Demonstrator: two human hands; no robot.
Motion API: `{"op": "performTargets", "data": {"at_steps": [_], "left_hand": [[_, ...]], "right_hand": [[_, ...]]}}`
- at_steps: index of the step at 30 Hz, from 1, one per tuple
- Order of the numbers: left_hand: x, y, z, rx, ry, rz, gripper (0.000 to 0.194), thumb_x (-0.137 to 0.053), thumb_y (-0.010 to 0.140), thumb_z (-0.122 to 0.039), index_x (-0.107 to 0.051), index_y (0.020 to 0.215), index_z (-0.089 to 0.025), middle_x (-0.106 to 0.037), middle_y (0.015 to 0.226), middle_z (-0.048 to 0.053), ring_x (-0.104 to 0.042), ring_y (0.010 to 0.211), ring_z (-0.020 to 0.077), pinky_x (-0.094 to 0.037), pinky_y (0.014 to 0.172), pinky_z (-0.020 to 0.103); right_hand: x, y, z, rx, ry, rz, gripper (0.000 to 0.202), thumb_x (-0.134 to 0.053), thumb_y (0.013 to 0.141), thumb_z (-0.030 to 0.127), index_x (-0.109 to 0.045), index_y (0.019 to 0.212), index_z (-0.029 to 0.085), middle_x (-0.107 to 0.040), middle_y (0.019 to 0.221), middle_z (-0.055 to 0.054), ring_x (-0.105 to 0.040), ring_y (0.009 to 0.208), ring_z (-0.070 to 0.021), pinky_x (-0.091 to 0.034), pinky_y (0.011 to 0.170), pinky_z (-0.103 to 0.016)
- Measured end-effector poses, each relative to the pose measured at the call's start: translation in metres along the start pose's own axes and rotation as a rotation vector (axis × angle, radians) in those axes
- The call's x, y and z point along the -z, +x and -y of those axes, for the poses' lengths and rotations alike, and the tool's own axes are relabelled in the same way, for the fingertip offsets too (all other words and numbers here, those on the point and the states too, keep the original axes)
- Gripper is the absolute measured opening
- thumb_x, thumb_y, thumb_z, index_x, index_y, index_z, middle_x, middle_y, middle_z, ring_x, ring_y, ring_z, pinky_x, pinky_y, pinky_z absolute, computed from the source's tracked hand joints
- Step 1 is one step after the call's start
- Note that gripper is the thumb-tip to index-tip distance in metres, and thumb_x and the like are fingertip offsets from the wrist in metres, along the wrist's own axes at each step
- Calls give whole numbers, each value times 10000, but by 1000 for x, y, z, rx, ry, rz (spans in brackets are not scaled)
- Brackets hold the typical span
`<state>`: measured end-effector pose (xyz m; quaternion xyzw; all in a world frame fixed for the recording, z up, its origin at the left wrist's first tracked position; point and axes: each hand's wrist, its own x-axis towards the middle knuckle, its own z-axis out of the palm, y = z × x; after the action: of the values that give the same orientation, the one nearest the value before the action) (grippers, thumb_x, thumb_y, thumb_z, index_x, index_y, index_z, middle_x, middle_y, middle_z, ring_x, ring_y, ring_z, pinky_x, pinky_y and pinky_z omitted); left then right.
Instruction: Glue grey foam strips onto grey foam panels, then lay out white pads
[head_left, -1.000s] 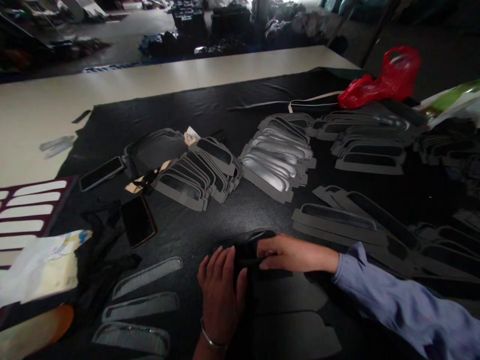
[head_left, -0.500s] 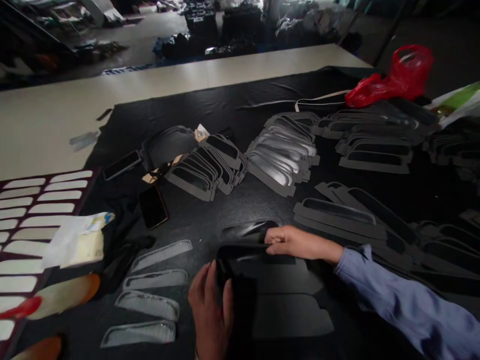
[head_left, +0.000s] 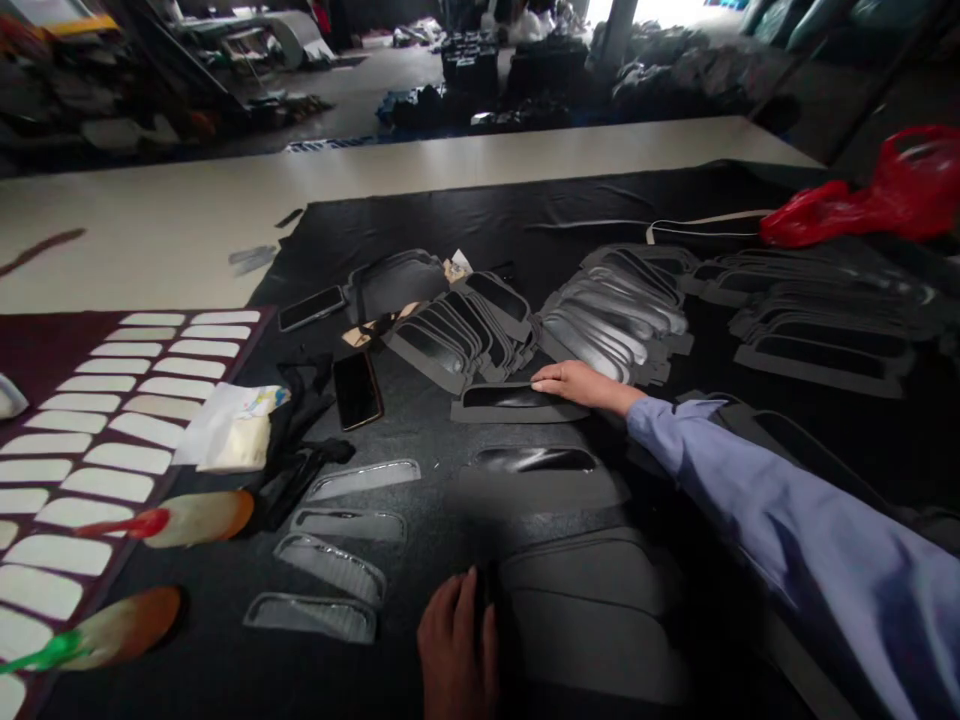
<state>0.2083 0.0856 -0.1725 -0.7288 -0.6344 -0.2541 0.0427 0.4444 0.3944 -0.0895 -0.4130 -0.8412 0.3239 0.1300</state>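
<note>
My right hand (head_left: 574, 385) reaches forward over the table with its fingers closed at the top edge of a black panel with a grey border (head_left: 517, 403). That panel lies flat just in front of a fanned stack of similar panels (head_left: 431, 345). Closer to me lies another grey-bordered panel (head_left: 540, 485) with a glossy black strip. My left hand (head_left: 459, 640) rests low, its fingers stretched out and the thumb apart, holding nothing I can see. Just right of it are overlapping plain grey pieces (head_left: 585, 620). Several clear-looking strips with glossy edges (head_left: 330, 615) lie to its left.
Two glue-like bottles, one red-tipped (head_left: 202, 518) and one green-tipped (head_left: 127, 628), lie at left beside a maroon sheet of white pieces (head_left: 120, 485). Two phones (head_left: 358, 390) lie mid-table. More panel stacks (head_left: 825, 340) and a red plastic bag (head_left: 862, 195) occupy the right.
My right hand has moved forward with the panel, which now lies by the fanned stack. The left hand has let go of the panel's left end. The view has shifted left.
</note>
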Motion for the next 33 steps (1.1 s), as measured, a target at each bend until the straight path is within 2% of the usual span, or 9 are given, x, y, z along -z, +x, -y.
{"op": "performTargets", "data": {"at_steps": [6, 11, 14, 16, 20, 24, 28, 31, 33], "left_hand": [[8, -8, -30, 40, -49, 40, 373, -498, 843, -238, -478, 1209, -171, -555, 1087, 109, -517, 1018, 207, -486, 832, 364], [12, -21, -41, -37, -45, 200, 599, -602, 765, -392, -403, 1295, -196, -474, 1249, 130, -435, 1155, 271, -455, 902, 430], [8, -27, -43, -64, -10, 253, 680, -671, 704, -359, -394, 1309, -221, -409, 1318, 136, -401, 1188, 298, -442, 918, 444], [5, -30, -43, -70, 22, 241, 647, -672, 707, -285, -412, 1297, -225, -402, 1323, 135, -398, 1188, 295, -443, 917, 438], [5, -33, -34, -86, 52, 213, 580, -651, 722, -227, -447, 1265, -219, -443, 1283, 132, -415, 1162, 284, -451, 908, 424], [9, -36, -20, -62, 85, 193, 576, -651, 714, -212, -455, 1255, -204, -462, 1269, 144, -422, 1156, 299, -456, 896, 450], [16, -36, -19, -15, 91, 196, 621, -696, 663, -213, -466, 1240, -195, -471, 1269, 158, -437, 1160, 313, -462, 887, 465], [21, -38, -21, 7, 74, 187, 680, -728, 634, -269, -453, 1251, -187, -445, 1305, 172, -421, 1187, 329, -455, 901, 482], [25, -43, -18, 20, 55, 131, 633, -690, 685, -301, -444, 1257, -184, -463, 1292, 163, -431, 1186, 307, -452, 914, 473]], "right_hand": [[-3, -7, 15, -116, -433, -41, 332, -370, 935, 337, -600, 1096, 161, -620, 1086, -101, -547, 983, -188, -372, 840, -278], [-10, -73, 51, -222, -529, -14, 310, -346, 952, 323, -567, 1091, 155, -635, 1020, -99, -578, 893, -171, -387, 732, -248], [-38, -138, 64, -280, -551, 90, 256, -405, 927, 314, -612, 942, 165, -662, 848, -75, -604, 756, -169, -399, 649, -242], [-65, -177, 66, -350, -576, 135, 231, -451, 902, 309, -621, 898, 153, -651, 844, -94, -606, 782, -197, -420, 657, -260], [-118, -224, 68, -493, -622, -11, 231, -520, 862, 293, -575, 1033, 148, -584, 968, -121, -567, 890, -240, -451, 736, -312], [-148, -238, 74, -439, -557, -121, 188, -493, 877, 304, -564, 972, 158, -567, 911, -98, -561, 850, -228, -455, 730, -315], [-153, -243, 72, -365, -565, -223, 147, -436, 892, 271, -550, 923, 184, -580, 831, -67, -573, 782, -211, -443, 668, -301], [-150, -229, 77, -298, -603, -315, 221, -394, 900, 315, -518, 754, 204, -555, 701, -43, -562, 700, -209, -420, 613, -306], [-153, -207, 94, -234, -532, -339, 270, -398, 896, 377, -480, 696, 215, -537, 661, -24, -552, 644, -189, -399, 566, -289]]}}
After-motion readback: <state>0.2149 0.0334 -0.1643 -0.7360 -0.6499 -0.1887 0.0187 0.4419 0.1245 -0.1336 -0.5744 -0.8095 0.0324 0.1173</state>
